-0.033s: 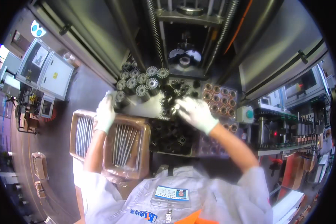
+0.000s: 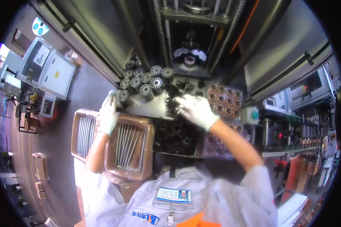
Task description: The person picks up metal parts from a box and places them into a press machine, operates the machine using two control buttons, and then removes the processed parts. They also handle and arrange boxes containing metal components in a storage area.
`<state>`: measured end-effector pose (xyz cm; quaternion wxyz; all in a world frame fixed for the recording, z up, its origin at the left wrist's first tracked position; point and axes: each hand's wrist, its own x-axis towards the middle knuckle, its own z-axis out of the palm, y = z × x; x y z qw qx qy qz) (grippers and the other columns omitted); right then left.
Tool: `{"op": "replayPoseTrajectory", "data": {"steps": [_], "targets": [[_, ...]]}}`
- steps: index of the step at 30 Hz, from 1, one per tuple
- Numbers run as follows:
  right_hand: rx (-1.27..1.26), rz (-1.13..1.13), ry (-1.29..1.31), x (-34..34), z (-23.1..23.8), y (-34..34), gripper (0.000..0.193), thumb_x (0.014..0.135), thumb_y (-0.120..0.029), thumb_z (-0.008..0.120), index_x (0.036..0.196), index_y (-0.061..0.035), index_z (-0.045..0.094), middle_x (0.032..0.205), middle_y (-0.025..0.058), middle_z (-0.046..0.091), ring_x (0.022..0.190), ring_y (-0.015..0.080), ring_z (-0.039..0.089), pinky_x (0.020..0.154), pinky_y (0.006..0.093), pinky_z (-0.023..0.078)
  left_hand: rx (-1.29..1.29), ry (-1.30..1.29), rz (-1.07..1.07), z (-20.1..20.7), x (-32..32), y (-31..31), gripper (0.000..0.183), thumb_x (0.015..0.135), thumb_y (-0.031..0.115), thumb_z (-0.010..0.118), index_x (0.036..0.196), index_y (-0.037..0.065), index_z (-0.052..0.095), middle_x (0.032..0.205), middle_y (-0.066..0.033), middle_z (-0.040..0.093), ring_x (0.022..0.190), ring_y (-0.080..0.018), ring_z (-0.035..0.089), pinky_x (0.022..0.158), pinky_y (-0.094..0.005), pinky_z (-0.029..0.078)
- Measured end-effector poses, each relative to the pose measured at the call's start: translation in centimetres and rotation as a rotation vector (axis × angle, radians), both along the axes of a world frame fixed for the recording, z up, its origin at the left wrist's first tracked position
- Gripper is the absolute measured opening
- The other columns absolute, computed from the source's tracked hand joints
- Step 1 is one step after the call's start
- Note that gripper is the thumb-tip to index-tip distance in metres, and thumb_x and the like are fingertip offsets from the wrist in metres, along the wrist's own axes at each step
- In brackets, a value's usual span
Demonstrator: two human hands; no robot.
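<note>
My left hand [image 2: 109,115], in a white glove, is raised beside the left end of a group of slotted metal cores [image 2: 145,89]. Its fingers are closed together around something greyish at the fingertips, too small to make out. My right hand [image 2: 196,110], gloved likewise, reaches over a cluster of dark toothed parts [image 2: 170,104]. Its fingers are apart, with the tips touching or just above these parts. The cores stand upright on a bare metal plate [image 2: 146,109], slotted faces up. More dark toothed parts [image 2: 172,138] lie in shadow nearer to me.
Cardboard boxes lined with plastic [image 2: 149,151] hold thin metal rods [image 2: 128,145] at the near left. Clear trays of copper-coloured rings [image 2: 224,100] lie at the right. A press [image 2: 189,60] with springs stands ahead between metal panels. A green button box [image 2: 251,115] sits right of the trays.
My right hand has moved slightly left over the dark toothed parts. My left hand has shifted a little right with the whole view and stays beside the cores.
</note>
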<state>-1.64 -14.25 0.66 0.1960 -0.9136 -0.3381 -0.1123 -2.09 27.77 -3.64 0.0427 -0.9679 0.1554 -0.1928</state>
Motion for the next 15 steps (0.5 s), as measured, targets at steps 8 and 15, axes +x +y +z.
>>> {"op": "replayPoseTrajectory", "data": {"steps": [8,15], "targets": [[-0.385,0.066,0.14,5.2,-4.3,6.3,0.02,0.085,-0.027,0.065,0.096,-0.0107,0.071,0.079,0.0112,0.068,0.076,0.0312,0.069,0.063,0.0467,0.052,-0.352,0.083,-0.044,2.6,1.7,-6.3,0.049,0.088,0.018,0.065,0.136,0.01,0.059,0.141,-0.017,0.056,0.127,-0.0369,0.055,0.109,-0.0459,0.041],[0.337,-0.232,0.464,4.4,-2.1,2.9,0.03,0.095,-0.022,0.061,0.121,-0.0095,0.069,0.097,0.0102,0.072,0.08,0.0196,0.069,0.071,0.0354,0.055,-0.231,0.06,-0.143,0.3,3.9,-10.0,0.042,0.08,0.02,0.075,0.12,0.014,0.066,0.124,-0.0095,0.06,0.118,-0.0343,0.055,0.105,-0.05,0.042]]}}
